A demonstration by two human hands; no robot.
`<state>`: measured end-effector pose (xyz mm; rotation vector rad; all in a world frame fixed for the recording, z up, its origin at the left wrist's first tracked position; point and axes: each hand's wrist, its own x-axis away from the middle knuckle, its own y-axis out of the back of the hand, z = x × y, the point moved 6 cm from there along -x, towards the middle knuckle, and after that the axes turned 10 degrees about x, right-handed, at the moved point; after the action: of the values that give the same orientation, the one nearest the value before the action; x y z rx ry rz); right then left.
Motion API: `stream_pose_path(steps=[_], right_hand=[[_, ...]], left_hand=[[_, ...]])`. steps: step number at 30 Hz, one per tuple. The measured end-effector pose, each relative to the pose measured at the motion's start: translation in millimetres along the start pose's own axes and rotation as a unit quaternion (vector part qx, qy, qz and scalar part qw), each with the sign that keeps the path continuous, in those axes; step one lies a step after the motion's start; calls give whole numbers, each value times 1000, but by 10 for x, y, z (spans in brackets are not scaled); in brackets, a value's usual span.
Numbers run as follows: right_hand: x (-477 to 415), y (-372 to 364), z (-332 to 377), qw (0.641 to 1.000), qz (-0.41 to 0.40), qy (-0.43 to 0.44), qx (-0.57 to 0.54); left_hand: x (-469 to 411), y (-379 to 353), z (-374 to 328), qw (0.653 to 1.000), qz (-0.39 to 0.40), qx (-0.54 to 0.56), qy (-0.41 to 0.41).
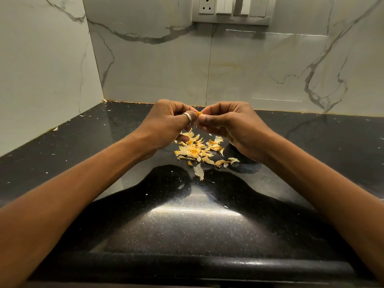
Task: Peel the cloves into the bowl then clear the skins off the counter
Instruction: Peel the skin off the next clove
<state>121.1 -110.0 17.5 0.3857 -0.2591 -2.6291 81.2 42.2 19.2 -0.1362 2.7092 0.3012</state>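
A person stands at a black speckled counter (187, 225), both bare forearms reaching out over it towards the back edge, where it meets a marble-patterned wall (259, 69).

The left hand (166, 121) and the right hand (230, 125) meet in the air above the middle of the counter. Between them is one small yellowish clove (199, 114). Both hands have their fingers curled in, with the thumbs and fingertips pinched on the clove from either side. A silver ring (187, 117) sits on a digit of the left hand, right by the clove. How much skin is left on the clove is too small to tell.

Directly below the hands, a loose heap of pale papery skins (197, 149) lies on the counter, about midway between its left and right ends and nearer the back edge than the front. One larger flake (199, 171) lies just in front of the heap. A few tiny flecks are scattered towards the back left corner.

No bowl is in view, so where the peeled cloves go cannot be seen.

This looks like the peeling step, with the clearing not yet begun. The next move likely calls for the fingertips to pull the skin free, let it drop, then carry the bare clove to the bowl. The skins are light and may scatter when gathered.

A switch panel (230, 9) is on the wall above.
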Motion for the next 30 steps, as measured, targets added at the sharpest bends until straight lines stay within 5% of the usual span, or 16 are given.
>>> stream_pose_path(steps=[11, 20, 30], right_hand=[[30, -7, 23, 991, 7, -39, -130], [35, 88, 31, 994, -30, -44, -95], [23, 2, 4, 998, -11, -32, -55]], left_hand=[[11, 5, -5, 998, -3, 51, 38], [3, 40, -14, 1000, -20, 5, 6], [18, 22, -103, 978, -36, -148, -140]])
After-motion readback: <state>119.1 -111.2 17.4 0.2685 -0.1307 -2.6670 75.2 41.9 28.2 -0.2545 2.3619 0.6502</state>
